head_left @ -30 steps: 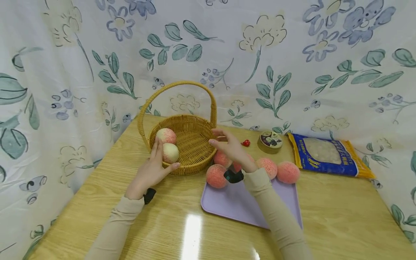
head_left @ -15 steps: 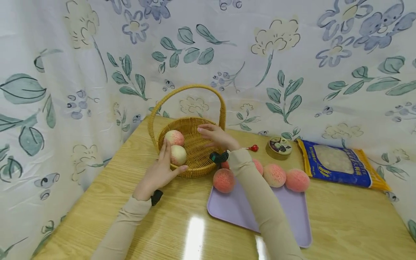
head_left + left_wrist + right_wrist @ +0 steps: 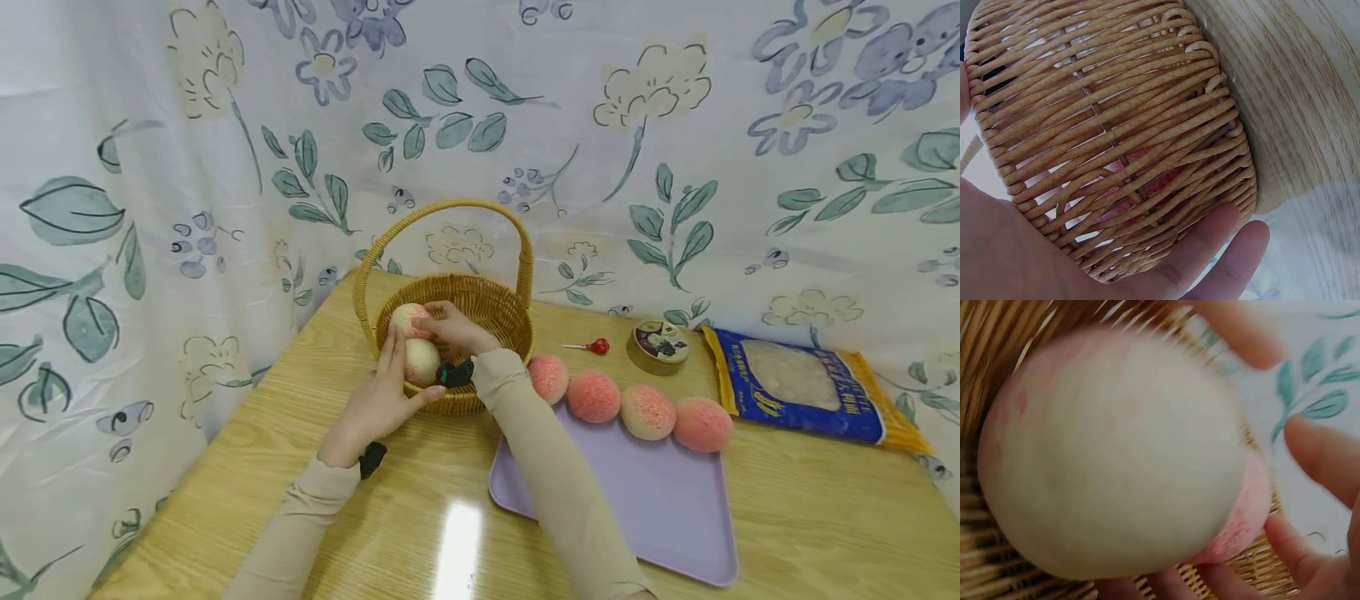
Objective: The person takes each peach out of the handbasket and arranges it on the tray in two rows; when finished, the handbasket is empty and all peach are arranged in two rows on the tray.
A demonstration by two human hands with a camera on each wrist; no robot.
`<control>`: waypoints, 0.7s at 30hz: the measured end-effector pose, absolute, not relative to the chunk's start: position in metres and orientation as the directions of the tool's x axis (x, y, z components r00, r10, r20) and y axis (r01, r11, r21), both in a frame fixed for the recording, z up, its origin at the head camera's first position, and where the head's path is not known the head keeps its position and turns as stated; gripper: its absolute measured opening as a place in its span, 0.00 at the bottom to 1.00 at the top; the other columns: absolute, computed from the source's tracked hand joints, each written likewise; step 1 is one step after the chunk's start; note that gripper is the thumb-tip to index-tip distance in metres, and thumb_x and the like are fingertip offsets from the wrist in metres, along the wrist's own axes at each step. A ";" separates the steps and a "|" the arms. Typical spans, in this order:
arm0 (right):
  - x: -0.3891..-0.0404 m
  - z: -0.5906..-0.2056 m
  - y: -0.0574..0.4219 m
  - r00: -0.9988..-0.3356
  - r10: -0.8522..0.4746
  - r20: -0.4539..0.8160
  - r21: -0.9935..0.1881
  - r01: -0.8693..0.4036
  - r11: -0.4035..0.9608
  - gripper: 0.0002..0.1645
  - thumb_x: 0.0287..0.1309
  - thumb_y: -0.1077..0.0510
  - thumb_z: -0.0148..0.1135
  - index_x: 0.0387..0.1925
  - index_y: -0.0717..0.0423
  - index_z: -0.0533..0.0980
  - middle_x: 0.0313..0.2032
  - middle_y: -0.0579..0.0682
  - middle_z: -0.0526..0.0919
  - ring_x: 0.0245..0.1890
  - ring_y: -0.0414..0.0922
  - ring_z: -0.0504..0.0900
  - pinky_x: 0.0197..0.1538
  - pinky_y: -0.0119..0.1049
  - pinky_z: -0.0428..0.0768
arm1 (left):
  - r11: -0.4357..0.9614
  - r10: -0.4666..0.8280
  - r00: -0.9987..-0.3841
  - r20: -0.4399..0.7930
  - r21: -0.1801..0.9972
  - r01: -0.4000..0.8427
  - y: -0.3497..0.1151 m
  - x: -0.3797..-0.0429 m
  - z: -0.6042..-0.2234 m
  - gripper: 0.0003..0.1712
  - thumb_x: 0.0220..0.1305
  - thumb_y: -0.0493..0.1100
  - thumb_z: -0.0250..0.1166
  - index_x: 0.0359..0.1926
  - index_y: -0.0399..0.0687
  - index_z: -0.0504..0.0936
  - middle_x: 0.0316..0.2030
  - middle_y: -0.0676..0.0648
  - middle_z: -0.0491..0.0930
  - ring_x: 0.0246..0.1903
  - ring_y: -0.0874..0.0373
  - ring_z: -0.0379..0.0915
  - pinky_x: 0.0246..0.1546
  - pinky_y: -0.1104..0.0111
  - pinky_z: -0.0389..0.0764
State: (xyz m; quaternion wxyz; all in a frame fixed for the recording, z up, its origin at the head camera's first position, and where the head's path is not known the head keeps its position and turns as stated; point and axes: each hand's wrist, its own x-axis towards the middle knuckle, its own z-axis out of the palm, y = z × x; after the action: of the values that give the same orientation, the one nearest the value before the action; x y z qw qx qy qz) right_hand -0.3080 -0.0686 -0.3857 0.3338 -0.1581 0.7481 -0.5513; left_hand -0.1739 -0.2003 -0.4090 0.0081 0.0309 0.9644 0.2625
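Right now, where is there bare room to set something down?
The purple tray is bare between its row of peaches and near edge, right of the right sleeve. The table is bare right of the tray, before the blue bag. Crowded: the left of the wicker basket, with two peaches, left hand and right hand.

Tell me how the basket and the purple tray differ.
The basket is woven and golden brown; the tray is plain purple. The basket has deep sides and a tall arched handle, while the tray is shallow with a low rim. The basket is rounded; the tray has straight edges. Both rest on the wooden table.
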 end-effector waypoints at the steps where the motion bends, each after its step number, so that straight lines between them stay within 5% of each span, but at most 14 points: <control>1: -0.308 -0.387 -0.070 -0.733 -0.596 -0.326 -0.928 0.129 0.350 0.38 0.69 0.47 0.53 0.73 0.49 0.51 0.64 0.64 0.67 0.63 0.60 0.72 0.59 0.53 0.76 | 0.859 0.066 -0.998 0.001 0.509 0.058 -0.199 -0.174 -0.409 0.65 0.61 0.75 0.52 0.75 0.43 0.25 0.77 0.39 0.25 0.58 0.23 0.66 0.43 0.45 0.78; 9: -0.307 -0.387 -0.070 -0.642 -0.667 -0.378 -0.865 -0.013 0.502 0.56 0.64 0.46 0.57 0.77 0.45 0.31 0.76 0.59 0.42 0.70 0.59 0.59 0.66 0.54 0.69 | 0.859 0.082 -0.996 0.025 0.506 0.083 -0.199 -0.175 -0.407 0.64 0.62 0.73 0.53 0.75 0.42 0.24 0.76 0.38 0.25 0.62 0.23 0.61 0.53 0.40 0.73; 14: -0.310 -0.387 -0.065 -0.540 -0.741 -0.401 -0.844 -0.097 0.527 0.56 0.67 0.44 0.51 0.75 0.49 0.23 0.76 0.58 0.28 0.76 0.55 0.44 0.73 0.49 0.57 | 0.849 0.072 -0.997 0.015 0.524 0.069 -0.201 -0.175 -0.407 0.66 0.61 0.74 0.53 0.74 0.44 0.20 0.76 0.36 0.25 0.63 0.22 0.57 0.55 0.38 0.70; 16: -0.311 -0.388 -0.061 -0.503 -0.757 -0.417 -0.844 -0.095 0.528 0.54 0.68 0.43 0.47 0.75 0.48 0.23 0.76 0.58 0.28 0.76 0.54 0.45 0.73 0.47 0.58 | 0.843 0.074 -0.997 0.003 0.533 0.064 -0.201 -0.174 -0.407 0.66 0.62 0.74 0.53 0.73 0.45 0.18 0.76 0.36 0.25 0.64 0.22 0.57 0.55 0.39 0.71; 21: -0.311 -0.390 -0.046 -0.446 -0.781 -0.438 -0.855 -0.062 0.515 0.47 0.71 0.44 0.44 0.76 0.39 0.27 0.75 0.60 0.44 0.66 0.59 0.66 0.62 0.44 0.73 | 0.839 0.077 -0.997 -0.012 0.541 0.058 -0.202 -0.174 -0.410 0.65 0.62 0.74 0.52 0.73 0.45 0.18 0.75 0.37 0.23 0.63 0.21 0.56 0.52 0.38 0.72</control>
State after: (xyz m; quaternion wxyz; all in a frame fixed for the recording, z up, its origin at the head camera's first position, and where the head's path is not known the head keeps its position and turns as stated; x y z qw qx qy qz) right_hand -0.3112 -0.0455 -0.3901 0.4448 -0.2817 0.7481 -0.4038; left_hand -0.1737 -0.2018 -0.4104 0.0165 0.0353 0.9588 0.2815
